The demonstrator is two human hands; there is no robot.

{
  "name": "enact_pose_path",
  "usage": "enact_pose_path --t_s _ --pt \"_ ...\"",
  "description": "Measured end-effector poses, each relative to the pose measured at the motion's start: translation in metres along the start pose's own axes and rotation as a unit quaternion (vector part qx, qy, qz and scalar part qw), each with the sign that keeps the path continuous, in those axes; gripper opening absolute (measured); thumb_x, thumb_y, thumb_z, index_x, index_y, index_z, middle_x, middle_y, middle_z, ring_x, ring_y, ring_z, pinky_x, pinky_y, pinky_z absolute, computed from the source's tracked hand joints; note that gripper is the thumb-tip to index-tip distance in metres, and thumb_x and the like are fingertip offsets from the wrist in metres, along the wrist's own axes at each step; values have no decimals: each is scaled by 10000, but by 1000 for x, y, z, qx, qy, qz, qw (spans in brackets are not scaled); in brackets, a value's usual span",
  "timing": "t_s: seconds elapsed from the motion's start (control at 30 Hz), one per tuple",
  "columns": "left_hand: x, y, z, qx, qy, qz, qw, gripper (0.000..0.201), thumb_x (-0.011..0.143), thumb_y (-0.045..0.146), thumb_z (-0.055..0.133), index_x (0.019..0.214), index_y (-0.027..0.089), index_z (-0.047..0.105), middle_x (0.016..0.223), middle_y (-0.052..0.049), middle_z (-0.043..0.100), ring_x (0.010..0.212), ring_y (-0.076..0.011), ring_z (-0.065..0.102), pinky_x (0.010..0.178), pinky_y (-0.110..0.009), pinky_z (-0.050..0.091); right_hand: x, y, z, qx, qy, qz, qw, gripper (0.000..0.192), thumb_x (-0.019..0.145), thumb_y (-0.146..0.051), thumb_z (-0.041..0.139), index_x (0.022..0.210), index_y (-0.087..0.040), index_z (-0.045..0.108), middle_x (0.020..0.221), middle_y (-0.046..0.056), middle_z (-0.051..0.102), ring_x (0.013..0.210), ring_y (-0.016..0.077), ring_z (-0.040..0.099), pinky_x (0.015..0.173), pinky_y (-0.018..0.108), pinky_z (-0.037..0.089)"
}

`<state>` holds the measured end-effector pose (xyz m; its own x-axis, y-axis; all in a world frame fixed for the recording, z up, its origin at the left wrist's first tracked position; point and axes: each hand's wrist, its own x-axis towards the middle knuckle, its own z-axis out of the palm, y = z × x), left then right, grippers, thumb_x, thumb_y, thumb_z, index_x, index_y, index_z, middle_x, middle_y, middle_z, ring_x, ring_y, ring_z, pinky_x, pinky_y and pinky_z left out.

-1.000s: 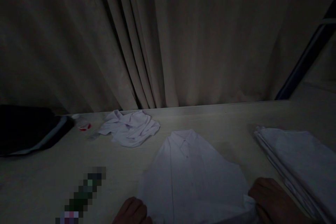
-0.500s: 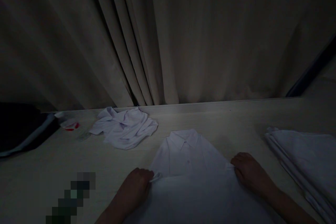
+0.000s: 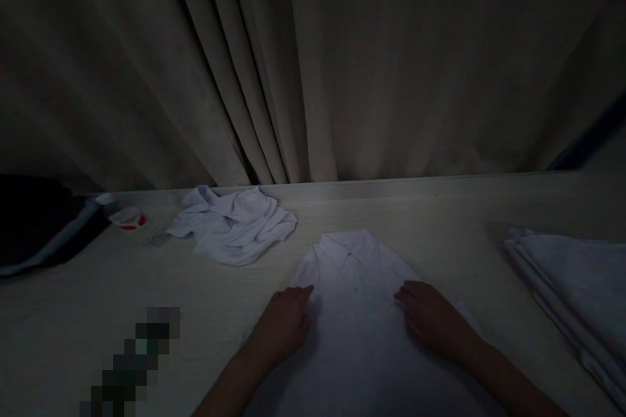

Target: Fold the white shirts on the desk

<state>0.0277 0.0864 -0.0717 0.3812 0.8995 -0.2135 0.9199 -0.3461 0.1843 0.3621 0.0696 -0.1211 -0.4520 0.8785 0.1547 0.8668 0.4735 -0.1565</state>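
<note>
On table (image 3: 440,221), flat hands (image 3: 283,326) press shirt (image 3: 352,260).

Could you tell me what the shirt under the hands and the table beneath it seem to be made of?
The white collared shirt looks like thin woven cloth, perhaps cotton: matte, creasing softly where the left hand and right hand press it. The table seems pale wood or laminate, with faint grain and a dull sheen.

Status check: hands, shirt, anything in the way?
Left hand and right hand flat on white shirt, fingers open. Shirt collar-up on table. Crumpled shirt and folded stack lie apart.
</note>
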Motion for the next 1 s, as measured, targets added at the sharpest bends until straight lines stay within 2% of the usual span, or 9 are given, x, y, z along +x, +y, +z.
enact_pose_path --t_s 0.07,0.17,0.27,0.37,0.47,0.6,0.7,0.83,1.0 --pt "15 23 8 -1 -16 27 1000 470 801 275 386 1246 144 459 1207 -155 593 1128 -284 525 976 -462 388 7 -15 5 14 -23 -14 1000 394 761 -171 493 1145 -156 583 1155 134 617 1119 261 518 989 451 389" --pt "28 45 24 0 -44 35 998 405 789 431 438 1033 147 591 1028 -160 659 1014 -313 577 901 -489 420 6 -28 14 11 -49 -3 999 384 746 -187 535 1126 -176 588 1086 121 635 1045 261 548 945 440 412" --pt "32 51 38 -8 -49 38 998 377 758 426 488 1001 161 602 1040 -152 649 1023 -313 570 896 -480 418 0 -29 23 3 -41 30 999 373 744 -215 571 1117 -194 584 1057 105 629 1012 256 548 909 419 413" --pt "34 51 44 -20 -49 27 998 371 722 396 532 999 161 606 1033 -157 644 1012 -320 574 880 -481 424 1 -29 28 2 -38 62 997 276 768 -330 596 1000 -183 627 998 104 628 973 265 547 880 414 400" --pt "33 51 43 -47 -43 26 998 292 737 314 491 969 179 606 1009 -131 647 975 -284 592 853 -434 441 10 -35 24 18 -56 87 994 236 807 -388 559 877 -180 645 912 88 643 916 254 559 860 409 386" --pt "25 51 39 -99 -39 38 994 282 786 276 424 1028 221 560 1030 -77 661 976 -216 606 825 -336 462 16 -45 5 111 -101 98 984 171 831 -317 507 845 -199 629 852 42 660 838 204 576 791 346 400" --pt "20 50 34 -149 -55 39 986 372 797 403 472 1142 271 519 1055 -51 681 973 -206 623 814 -317 476 14 -49 -9 179 -126 111 969 170 801 -269 514 923 -216 619 917 36 668 865 198 581 768 318 416" --pt "14 53 24 -207 -41 78 974 275 830 362 431 1018 263 605 1037 -41 690 984 -206 615 862 -335 456 10 -51 -15 203 -141 109 963 366 765 -324 573 1122 -239 586 1025 58 653 961 227 563 853 359 418" --pt "8 59 12 -235 -23 97 967 235 842 308 409 956 262 610 968 -9 700 932 -181 624 809 -295 455 8 -54 -24 259 -136 84 953 306 815 -348 513 1076 -218 607 1077 68 645 1007 217 564 900 355 410"
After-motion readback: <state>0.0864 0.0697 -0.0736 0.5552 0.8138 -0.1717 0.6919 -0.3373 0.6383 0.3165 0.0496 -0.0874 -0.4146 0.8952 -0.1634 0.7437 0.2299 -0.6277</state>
